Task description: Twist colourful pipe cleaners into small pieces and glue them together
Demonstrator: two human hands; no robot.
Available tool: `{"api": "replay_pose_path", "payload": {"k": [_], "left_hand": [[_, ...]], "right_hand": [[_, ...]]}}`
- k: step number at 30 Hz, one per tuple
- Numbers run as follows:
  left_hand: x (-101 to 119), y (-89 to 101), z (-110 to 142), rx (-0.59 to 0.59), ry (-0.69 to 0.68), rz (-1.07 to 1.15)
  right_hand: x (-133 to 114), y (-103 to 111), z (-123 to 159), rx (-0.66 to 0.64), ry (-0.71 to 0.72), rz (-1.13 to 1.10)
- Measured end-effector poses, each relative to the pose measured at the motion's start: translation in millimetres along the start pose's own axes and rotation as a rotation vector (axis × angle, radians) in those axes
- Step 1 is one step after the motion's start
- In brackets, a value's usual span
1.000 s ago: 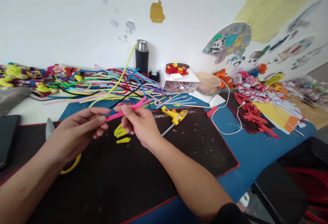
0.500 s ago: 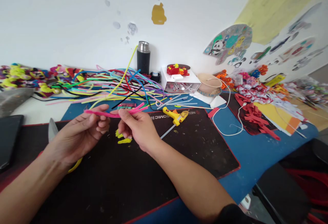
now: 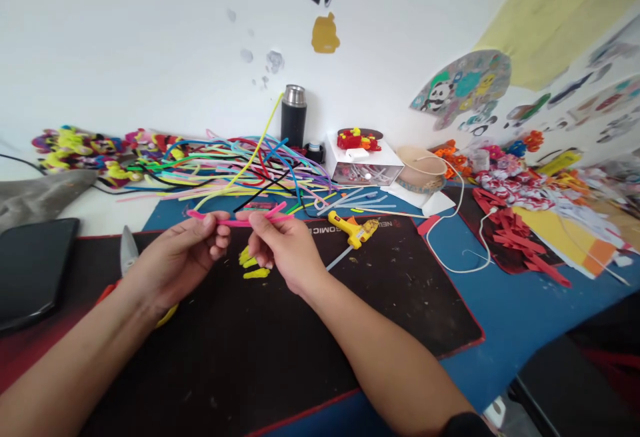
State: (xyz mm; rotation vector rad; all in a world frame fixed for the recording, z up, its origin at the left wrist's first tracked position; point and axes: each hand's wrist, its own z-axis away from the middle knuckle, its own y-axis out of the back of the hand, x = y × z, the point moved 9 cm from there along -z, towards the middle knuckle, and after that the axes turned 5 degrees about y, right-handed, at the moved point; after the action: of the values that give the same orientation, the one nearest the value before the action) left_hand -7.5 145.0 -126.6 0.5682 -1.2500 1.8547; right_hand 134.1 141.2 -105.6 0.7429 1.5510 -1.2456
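Note:
Pink pipe cleaners (image 3: 234, 222) stretch between my two hands, above the back part of the black mat (image 3: 320, 330). My left hand (image 3: 183, 257) is closed in a pinch on their left part, with a short end poking out past the thumb. Thumb and fingers of my right hand (image 3: 287, 250) pinch the right part, where separate ends fan out. Small yellow fuzzy pieces (image 3: 255, 267) lie on the mat between the hands. Partly behind my left wrist are scissors (image 3: 129, 250) with red and yellow handles. A yellow glue gun (image 3: 354, 229) rests right of my right hand.
Loose coloured pipe cleaners (image 3: 235, 164) are heaped along the wall, beside finished fuzzy figures (image 3: 75, 150). A black thermos (image 3: 293, 117), a white box (image 3: 367, 164) and a tape roll (image 3: 423, 167) stand behind. Red strips (image 3: 510, 230) lie right; a dark tablet-like object (image 3: 37, 270) lies left.
The view has shifted, so everything sits further right in the picture. Both hands keep their pinch on the pink pipe cleaners; the left end now looks bent over.

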Motion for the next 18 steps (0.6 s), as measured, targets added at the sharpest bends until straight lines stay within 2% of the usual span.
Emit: {"api": "replay_pose_path", "payload": {"k": [7,18], "left_hand": [[2.3,7.8,2.7,0.093,0.062,0.145],[2.8,6.2,-2.5,-0.036,0.061,0.187]], "right_hand": [[2.4,2.1,-1.4,-0.027,0.015,-0.005],[3.7,-3.5,2.3,-0.093,0.019,0.064]]}}
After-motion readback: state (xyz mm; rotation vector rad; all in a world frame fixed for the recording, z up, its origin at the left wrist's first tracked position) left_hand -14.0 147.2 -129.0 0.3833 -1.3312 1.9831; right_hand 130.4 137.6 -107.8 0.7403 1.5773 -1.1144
